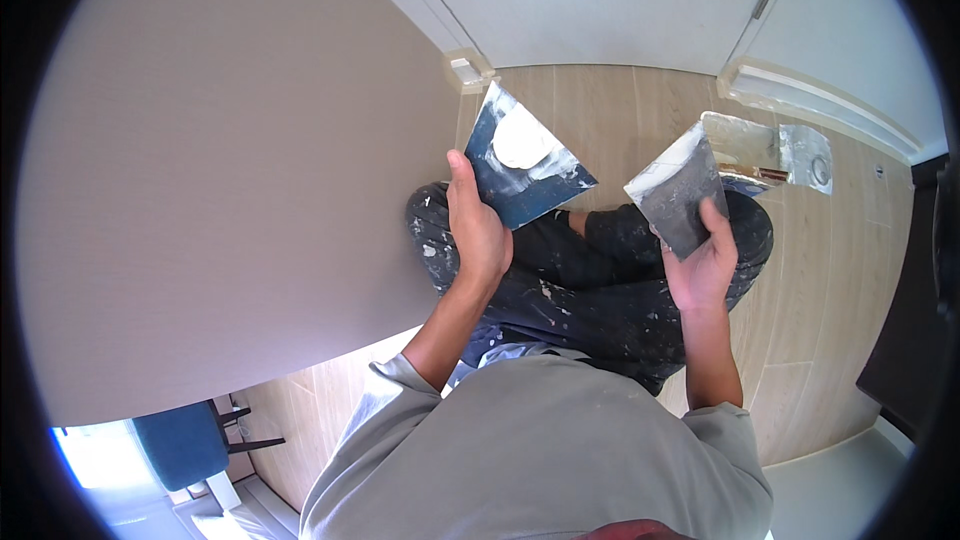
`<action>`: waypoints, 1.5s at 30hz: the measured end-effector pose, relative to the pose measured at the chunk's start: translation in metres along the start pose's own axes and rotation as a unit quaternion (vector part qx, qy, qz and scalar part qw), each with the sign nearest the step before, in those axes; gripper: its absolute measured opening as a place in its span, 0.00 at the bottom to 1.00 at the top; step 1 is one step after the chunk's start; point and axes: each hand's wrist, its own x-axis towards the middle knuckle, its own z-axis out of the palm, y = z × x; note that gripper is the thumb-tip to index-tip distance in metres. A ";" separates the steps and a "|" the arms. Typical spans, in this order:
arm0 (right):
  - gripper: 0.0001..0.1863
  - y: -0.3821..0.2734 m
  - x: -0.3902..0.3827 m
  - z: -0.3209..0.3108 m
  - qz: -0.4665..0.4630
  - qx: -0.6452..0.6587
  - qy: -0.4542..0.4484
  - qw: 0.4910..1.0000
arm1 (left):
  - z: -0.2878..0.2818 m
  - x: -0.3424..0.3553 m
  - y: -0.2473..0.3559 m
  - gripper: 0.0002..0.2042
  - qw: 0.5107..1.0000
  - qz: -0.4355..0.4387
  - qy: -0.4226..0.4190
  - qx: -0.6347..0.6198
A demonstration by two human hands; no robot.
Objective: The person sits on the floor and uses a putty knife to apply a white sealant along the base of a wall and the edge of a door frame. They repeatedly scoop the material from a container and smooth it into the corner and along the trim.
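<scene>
My left hand (480, 235) is closed on the edge of a dark blue flat plastering blade (505, 202), its thumb along the left side. A thick mound of white putty (522, 142) sits on that blade, with smears around it. To the right, my right hand (700, 270) grips a grey scraper blade (682, 195), thumb on its face. White putty coats the scraper's upper left edge. Both tools are held apart from each other, above my paint-spotted dark trousers (560, 300).
Beyond my right knee, a putty-smeared open container (745, 140) stands on the wood floor (600, 120), beside a crumpled silvery sheet (805, 158). A beige wall (220, 170) rises close on my left. Ahead are a white door (600, 10) and a tape-edged skirting board (825, 108). A blue chair (180, 445) stands lower left.
</scene>
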 end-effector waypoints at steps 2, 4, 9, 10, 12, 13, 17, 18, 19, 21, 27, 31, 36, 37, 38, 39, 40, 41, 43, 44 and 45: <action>0.19 -0.007 -0.003 0.007 0.015 -0.006 0.018 1.000 | -0.001 -0.002 -0.002 0.28 1.000 0.018 0.020 -0.010; 0.19 -0.009 -0.007 0.013 0.054 -0.017 0.039 0.998 | 0.006 -0.007 -0.001 0.28 0.996 0.047 0.070 -0.023; 0.17 -0.011 -0.011 0.031 0.207 -0.004 -0.009 0.978 | -0.031 -0.010 -0.029 0.34 0.855 0.320 0.113 0.393; 0.16 -0.010 -0.010 0.037 0.229 -0.002 -0.012 0.973 | -0.029 -0.007 -0.027 0.34 0.856 0.383 0.047 0.345; 0.16 -0.010 -0.009 0.050 0.284 0.012 -0.035 0.958 | -0.041 0.003 -0.028 0.32 0.819 0.492 -0.073 0.285; 0.15 -0.011 -0.008 0.054 0.299 0.009 -0.036 0.954 | -0.041 0.006 -0.024 0.31 0.796 0.516 -0.111 0.296; 0.13 -0.008 -0.006 0.069 0.334 -0.020 -0.012 0.942 | -0.034 0.016 -0.010 0.27 0.684 0.616 -0.221 0.322; 0.12 -0.007 -0.005 0.072 0.337 -0.031 0.002 0.941 | -0.033 0.019 -0.010 0.27 0.657 0.641 -0.234 0.321; 0.12 -0.007 -0.004 0.073 0.335 -0.041 0.007 0.941 | -0.033 0.019 -0.009 0.27 0.644 0.644 -0.257 0.322; 0.10 -0.008 -0.002 0.074 0.333 -0.063 0.017 0.941 | -0.033 0.017 -0.011 0.26 0.629 0.645 -0.284 0.330; 0.10 -0.026 0.003 0.071 0.293 -0.106 0.011 0.950 | -0.031 0.021 -0.004 0.23 0.598 0.625 -0.314 0.392; 0.15 -0.035 0.007 0.070 0.246 -0.104 -0.017 0.963 | -0.046 0.025 -0.009 0.20 0.579 0.536 -0.378 0.485; 0.21 -0.045 0.018 0.060 0.169 -0.071 -0.090 0.979 | -0.050 0.000 -0.035 0.29 0.948 0.038 0.002 0.315; 0.21 -0.046 0.019 0.057 0.155 -0.068 -0.095 0.981 | -0.043 0.001 -0.032 0.28 0.985 -0.055 -0.002 0.163; 0.23 -0.045 0.019 0.055 0.133 -0.060 -0.092 0.985 | -0.036 0.001 -0.029 0.28 0.990 -0.143 -0.007 0.005; 0.23 -0.036 0.016 0.049 0.070 -0.122 -0.079 0.987 | -0.031 0.001 -0.025 0.28 0.962 -0.225 -0.015 -0.154; 0.23 -0.026 0.012 0.039 0.001 -0.183 -0.065 0.981 | -0.028 0.001 -0.021 0.27 0.941 -0.291 -0.032 -0.172; 0.23 -0.019 0.010 0.037 -0.062 -0.240 -0.053 0.967 | -0.023 -0.004 -0.011 0.27 0.916 -0.335 -0.068 -0.211; 0.20 -0.027 0.015 0.060 -0.294 -0.617 -0.317 0.657 | -0.020 -0.009 -0.009 0.27 0.884 -0.398 -0.090 -0.228; 0.20 -0.021 0.017 0.063 -0.334 -0.621 -0.380 0.598 | -0.017 -0.011 -0.007 0.27 0.873 -0.409 -0.099 -0.247; 0.20 -0.015 0.020 0.065 -0.371 -0.619 -0.440 0.535 | -0.015 -0.012 -0.005 0.27 0.862 -0.419 -0.108 -0.265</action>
